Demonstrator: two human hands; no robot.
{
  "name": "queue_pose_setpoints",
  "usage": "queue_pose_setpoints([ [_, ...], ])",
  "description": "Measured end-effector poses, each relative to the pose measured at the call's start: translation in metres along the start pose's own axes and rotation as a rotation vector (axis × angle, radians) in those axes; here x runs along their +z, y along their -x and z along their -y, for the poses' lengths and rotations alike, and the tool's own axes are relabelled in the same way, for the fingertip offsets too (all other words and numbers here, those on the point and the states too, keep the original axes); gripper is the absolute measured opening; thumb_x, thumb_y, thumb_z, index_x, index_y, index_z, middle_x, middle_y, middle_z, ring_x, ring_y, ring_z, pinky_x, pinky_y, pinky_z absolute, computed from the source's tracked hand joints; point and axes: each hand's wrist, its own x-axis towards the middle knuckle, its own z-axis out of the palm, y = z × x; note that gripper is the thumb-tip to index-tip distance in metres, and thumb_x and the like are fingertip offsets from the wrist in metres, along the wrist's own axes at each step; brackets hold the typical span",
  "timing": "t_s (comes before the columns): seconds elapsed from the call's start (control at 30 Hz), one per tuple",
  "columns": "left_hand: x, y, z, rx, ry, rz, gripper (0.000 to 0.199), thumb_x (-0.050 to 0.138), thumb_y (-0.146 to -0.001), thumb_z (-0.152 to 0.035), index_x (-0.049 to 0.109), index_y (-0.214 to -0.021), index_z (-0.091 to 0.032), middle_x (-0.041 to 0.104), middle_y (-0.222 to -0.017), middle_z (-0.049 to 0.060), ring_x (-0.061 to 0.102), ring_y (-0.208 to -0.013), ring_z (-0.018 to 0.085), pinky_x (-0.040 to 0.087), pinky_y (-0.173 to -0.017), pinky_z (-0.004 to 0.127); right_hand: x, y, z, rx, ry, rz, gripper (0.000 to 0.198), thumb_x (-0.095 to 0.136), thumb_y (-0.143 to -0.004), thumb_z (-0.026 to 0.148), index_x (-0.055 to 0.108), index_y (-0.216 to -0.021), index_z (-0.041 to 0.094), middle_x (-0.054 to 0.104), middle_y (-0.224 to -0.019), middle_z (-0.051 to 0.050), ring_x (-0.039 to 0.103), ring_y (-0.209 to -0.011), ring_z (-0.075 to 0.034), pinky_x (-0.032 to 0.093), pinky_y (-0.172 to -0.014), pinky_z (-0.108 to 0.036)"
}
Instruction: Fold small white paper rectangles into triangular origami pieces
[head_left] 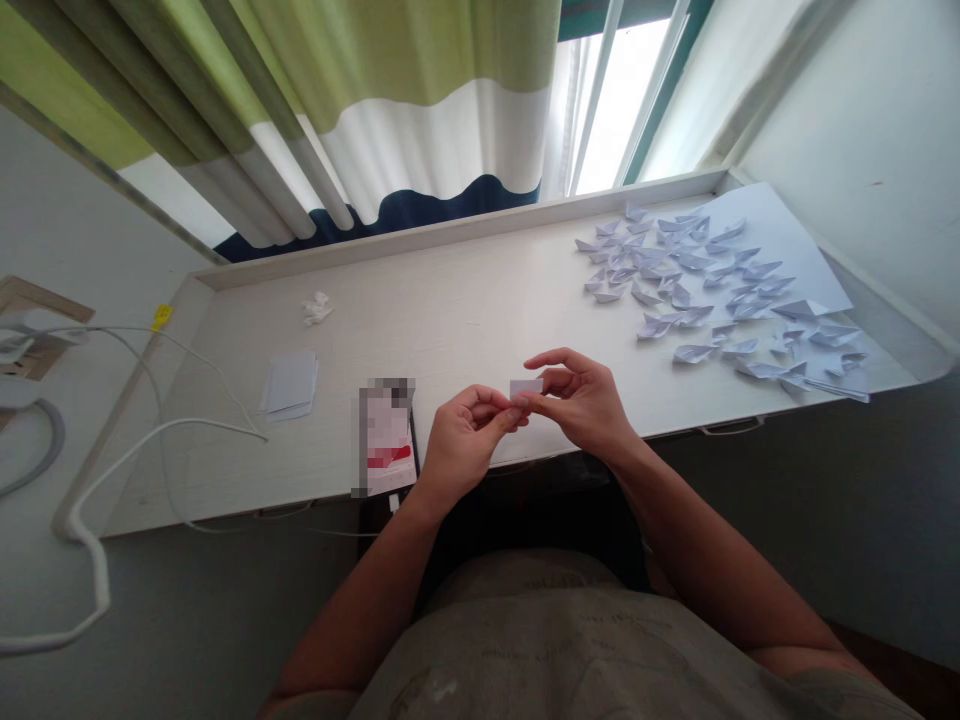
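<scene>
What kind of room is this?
It looks like a room in a home, maybe a bedroom or study; I can't tell which. Green, white and dark blue curtains hang by a bright window, and below is a white desk with lots of little folded paper shapes.

Left hand pinching; right hand pinching, index finger apparently raised; forearms angled inward

- A grey-brown T-shirt is creasing softly in front.
- Faint lettering is running across its far part, too blurred for reading.
- A short right sleeve is leaving the right forearm bare.
- Dark lower clothing is showing beyond the T-shirt.
- Left hand and right hand are showing bare.
</scene>
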Motion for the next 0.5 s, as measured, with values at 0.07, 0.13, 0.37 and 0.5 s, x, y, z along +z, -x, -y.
queue_pose_setpoints([
  [0.07, 0.0, 0.0, 0.0, 0.004, 0.009, -0.008, 0.041, 0.095, -0.079, -0.047, 0.068, -0.088, -0.017, 0.084, -0.079, 0.008, 0.081, -0.077, 0.021, 0.064, -0.079, 0.034, 0.001, 0.0, 0.0, 0.005, 0.006, -0.006, 0.054, 0.102, -0.069, 0.049, 0.074, -0.104, 0.02, 0.064, -0.06, 0.006, 0.06, -0.056, -0.014, 0.047, -0.055, -0.028],
  [0.13, 0.0, -0.001, -0.001, 0.011, 0.013, -0.023, 0.045, 0.096, -0.078, -0.05, 0.068, -0.09, -0.018, 0.084, -0.079, 0.008, 0.082, -0.077, 0.023, 0.064, -0.078, 0.034, 0.002, 0.001, 0.0, 0.028, 0.0, 0.003, 0.052, 0.099, -0.073, 0.051, 0.074, -0.107, 0.02, 0.062, -0.06, 0.007, 0.059, -0.057, -0.013, 0.048, -0.057, -0.028],
  [0.37, -0.005, -0.002, -0.003, 0.006, 0.051, -0.112, 0.049, 0.101, -0.07, -0.049, 0.074, -0.095, -0.017, 0.086, -0.083, 0.009, 0.081, -0.077, 0.022, 0.063, -0.08, 0.034, 0.001, 0.007, 0.001, 0.082, -0.06, 0.117, 0.043, 0.097, -0.076, 0.052, 0.076, -0.096, 0.02, 0.081, -0.092, -0.005, 0.079, -0.087, -0.023, 0.064, -0.088, -0.04],
  [0.5, -0.003, -0.001, -0.003, -0.012, 0.09, -0.125, 0.045, 0.103, -0.067, -0.045, 0.077, -0.088, -0.016, 0.086, -0.083, 0.009, 0.082, -0.079, 0.023, 0.063, -0.079, 0.033, 0.005, 0.011, 0.004, 0.029, 0.025, 0.072, 0.037, 0.09, -0.084, 0.055, 0.081, -0.09, 0.02, 0.082, -0.09, -0.006, 0.077, -0.087, -0.022, 0.064, -0.088, -0.04],
])
